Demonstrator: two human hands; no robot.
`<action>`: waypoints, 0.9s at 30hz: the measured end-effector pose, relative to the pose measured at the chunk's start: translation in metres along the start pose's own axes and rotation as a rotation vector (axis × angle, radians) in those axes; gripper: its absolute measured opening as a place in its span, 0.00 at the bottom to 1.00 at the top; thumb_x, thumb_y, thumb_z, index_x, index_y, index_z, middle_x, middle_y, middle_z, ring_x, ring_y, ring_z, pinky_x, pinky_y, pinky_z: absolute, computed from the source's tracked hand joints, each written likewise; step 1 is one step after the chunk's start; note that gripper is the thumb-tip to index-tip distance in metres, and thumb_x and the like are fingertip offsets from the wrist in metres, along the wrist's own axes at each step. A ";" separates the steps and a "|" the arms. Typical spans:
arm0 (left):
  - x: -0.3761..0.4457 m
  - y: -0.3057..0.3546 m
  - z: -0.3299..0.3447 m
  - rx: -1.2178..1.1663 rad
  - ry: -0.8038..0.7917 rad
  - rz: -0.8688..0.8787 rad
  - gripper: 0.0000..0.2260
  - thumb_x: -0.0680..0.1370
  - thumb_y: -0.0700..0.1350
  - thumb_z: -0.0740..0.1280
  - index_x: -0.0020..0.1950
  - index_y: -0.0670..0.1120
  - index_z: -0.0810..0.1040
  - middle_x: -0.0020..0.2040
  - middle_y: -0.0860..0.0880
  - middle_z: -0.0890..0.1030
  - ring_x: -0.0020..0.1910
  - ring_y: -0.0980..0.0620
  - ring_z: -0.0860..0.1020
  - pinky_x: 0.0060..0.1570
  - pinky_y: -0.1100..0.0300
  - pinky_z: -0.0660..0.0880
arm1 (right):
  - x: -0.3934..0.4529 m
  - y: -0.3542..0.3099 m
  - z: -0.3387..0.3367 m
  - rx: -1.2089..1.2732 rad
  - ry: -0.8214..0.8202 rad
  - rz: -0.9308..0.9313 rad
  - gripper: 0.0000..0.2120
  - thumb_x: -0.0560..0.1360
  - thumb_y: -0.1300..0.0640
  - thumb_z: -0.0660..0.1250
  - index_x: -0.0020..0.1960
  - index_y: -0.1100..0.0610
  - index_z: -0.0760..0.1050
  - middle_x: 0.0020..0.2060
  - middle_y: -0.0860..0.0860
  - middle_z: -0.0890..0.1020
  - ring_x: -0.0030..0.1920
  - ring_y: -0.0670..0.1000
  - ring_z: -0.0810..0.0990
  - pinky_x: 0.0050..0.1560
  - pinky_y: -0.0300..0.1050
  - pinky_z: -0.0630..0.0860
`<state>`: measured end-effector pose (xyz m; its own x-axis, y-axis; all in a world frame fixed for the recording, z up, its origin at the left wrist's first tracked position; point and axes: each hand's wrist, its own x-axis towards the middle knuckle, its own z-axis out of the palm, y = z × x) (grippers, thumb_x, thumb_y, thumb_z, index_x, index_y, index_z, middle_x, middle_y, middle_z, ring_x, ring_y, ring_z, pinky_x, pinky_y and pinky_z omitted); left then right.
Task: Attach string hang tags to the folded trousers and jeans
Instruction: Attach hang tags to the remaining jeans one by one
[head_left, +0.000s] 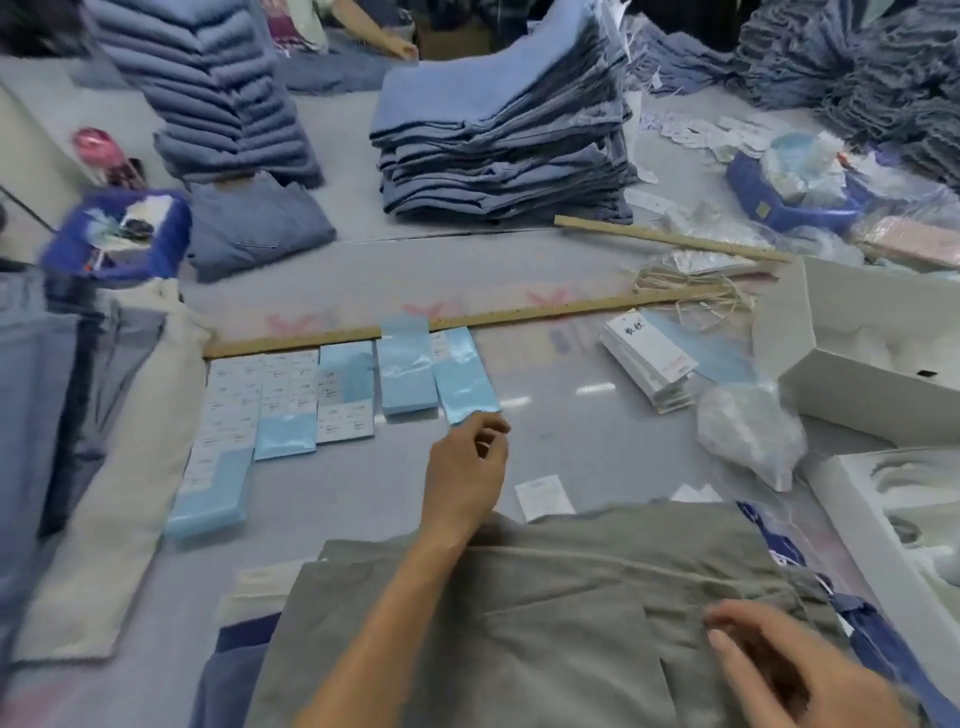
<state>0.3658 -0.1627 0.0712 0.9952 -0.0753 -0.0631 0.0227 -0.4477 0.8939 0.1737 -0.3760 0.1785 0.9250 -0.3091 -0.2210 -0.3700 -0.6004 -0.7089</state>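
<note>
The pale grey surface (545, 270) carries folded grey-green cotton trousers (545, 613) at its near edge. A stack of white paper hang tags (647, 361) lies well beyond them. The left hand (467, 467) hovers with loosely curled fingers, holding nothing; the right hand (779, 670) rests relaxed on the trousers.

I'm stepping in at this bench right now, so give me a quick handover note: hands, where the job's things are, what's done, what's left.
Left hand: reaching out over the table toward the light blue sticker sheets, fingers loosely curled, holding nothing that shows.
Right hand: resting on the grey folded trousers in front of you.
White hang tags are stacked to the right, with the bundle of strings beyond them by the wooden ruler.
Done: no tag visible on the grey trousers.
Left: tag this pair, then the stacks of jeans.
</note>
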 end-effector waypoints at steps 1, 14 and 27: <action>0.011 -0.017 -0.012 0.009 0.044 -0.082 0.05 0.82 0.45 0.67 0.56 0.53 0.79 0.51 0.56 0.81 0.47 0.62 0.79 0.41 0.75 0.72 | 0.010 -0.019 0.003 -0.068 -0.011 0.008 0.11 0.76 0.70 0.70 0.53 0.58 0.85 0.54 0.53 0.86 0.55 0.51 0.82 0.51 0.22 0.65; 0.131 -0.113 -0.042 0.240 0.141 -0.352 0.21 0.83 0.48 0.65 0.75 0.47 0.69 0.66 0.47 0.72 0.58 0.45 0.78 0.56 0.51 0.76 | 0.289 -0.106 0.209 0.198 -0.388 0.146 0.14 0.77 0.60 0.70 0.62 0.59 0.78 0.52 0.57 0.83 0.47 0.51 0.81 0.49 0.48 0.79; 0.116 -0.139 -0.040 -0.315 0.322 -0.403 0.24 0.76 0.37 0.74 0.67 0.58 0.75 0.49 0.58 0.82 0.36 0.60 0.82 0.37 0.72 0.75 | 0.333 -0.082 0.277 0.341 -0.266 0.120 0.10 0.72 0.69 0.72 0.52 0.61 0.82 0.46 0.61 0.85 0.47 0.55 0.84 0.52 0.51 0.81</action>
<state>0.4819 -0.0731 -0.0428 0.8800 0.3413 -0.3303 0.3822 -0.0960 0.9191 0.5360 -0.2252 -0.0228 0.8837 -0.1345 -0.4484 -0.4679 -0.2803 -0.8381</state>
